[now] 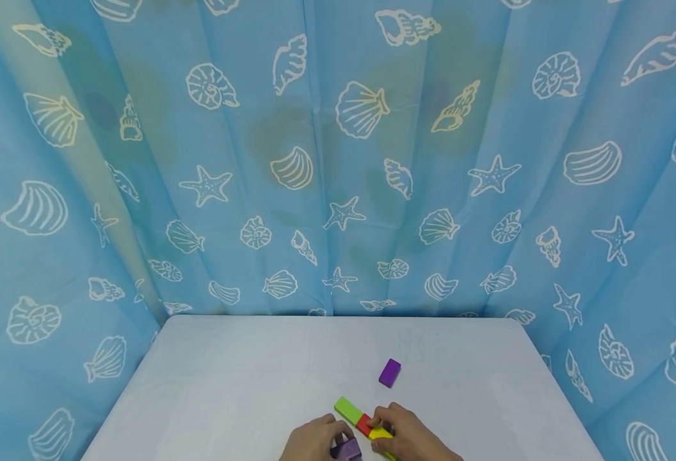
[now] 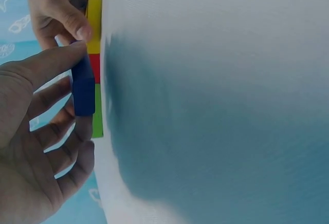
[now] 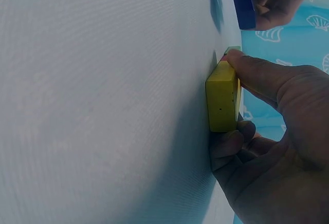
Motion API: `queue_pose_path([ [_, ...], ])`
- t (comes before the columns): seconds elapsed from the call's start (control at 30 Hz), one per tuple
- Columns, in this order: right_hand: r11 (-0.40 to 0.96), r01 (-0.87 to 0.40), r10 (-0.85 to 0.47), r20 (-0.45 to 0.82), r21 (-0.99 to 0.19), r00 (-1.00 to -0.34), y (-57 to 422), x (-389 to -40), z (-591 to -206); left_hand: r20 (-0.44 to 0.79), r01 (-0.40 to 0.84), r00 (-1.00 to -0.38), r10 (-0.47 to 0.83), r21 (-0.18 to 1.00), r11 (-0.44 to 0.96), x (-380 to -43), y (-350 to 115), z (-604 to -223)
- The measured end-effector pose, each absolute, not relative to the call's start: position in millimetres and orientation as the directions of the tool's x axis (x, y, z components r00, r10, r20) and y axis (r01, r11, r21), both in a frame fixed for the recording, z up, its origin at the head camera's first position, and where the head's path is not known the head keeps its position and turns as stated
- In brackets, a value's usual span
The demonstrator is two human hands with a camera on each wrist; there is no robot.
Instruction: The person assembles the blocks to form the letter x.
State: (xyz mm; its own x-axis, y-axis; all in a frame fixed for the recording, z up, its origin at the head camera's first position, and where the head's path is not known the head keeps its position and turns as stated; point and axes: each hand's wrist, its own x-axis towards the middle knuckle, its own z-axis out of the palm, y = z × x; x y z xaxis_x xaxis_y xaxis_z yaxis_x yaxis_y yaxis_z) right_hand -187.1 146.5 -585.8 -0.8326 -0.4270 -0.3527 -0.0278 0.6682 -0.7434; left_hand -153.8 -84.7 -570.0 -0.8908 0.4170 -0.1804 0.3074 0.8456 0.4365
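Near the front of the table, my left hand (image 1: 312, 440) pinches a dark blue block (image 2: 84, 90) between thumb and fingers; it looks purplish in the head view. My right hand (image 1: 411, 438) grips a yellow block (image 3: 221, 104), thumb on one side and fingers on the other. Lined up end to end with the yellow block on the tabletop are a red block (image 1: 363, 424) and a light green block (image 1: 346, 410). The blue block is held beside this row, on its left in the head view. Fingers hide part of the yellow block.
A purple block (image 1: 390, 372) lies alone on the white table (image 1: 246, 371), beyond the row and slightly right. Blue curtains (image 1: 338, 153) with white shell and starfish prints hang behind the table and along both sides.
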Motion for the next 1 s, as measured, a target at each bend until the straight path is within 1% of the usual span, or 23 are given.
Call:
queue_pose_path([
  [0.27,0.695,0.003,-0.388,-0.378,-0.719,-0.841,143,-185,-583,-0.147,0.311,-0.901,0.408,0.437,0.844,-159,-82,-573],
  [0.67,0.696,-0.020,-0.399,-0.364,-0.718,-0.842,143,-185,-582,-0.078,0.347,-0.908,0.412,0.413,0.842,-171,-74,-577],
  [1.0,0.696,-0.019,-0.396,-0.361,-0.718,-0.844,143,-184,-582,-0.096,0.331,-0.911,0.401,0.407,0.851,-172,-69,-575],
])
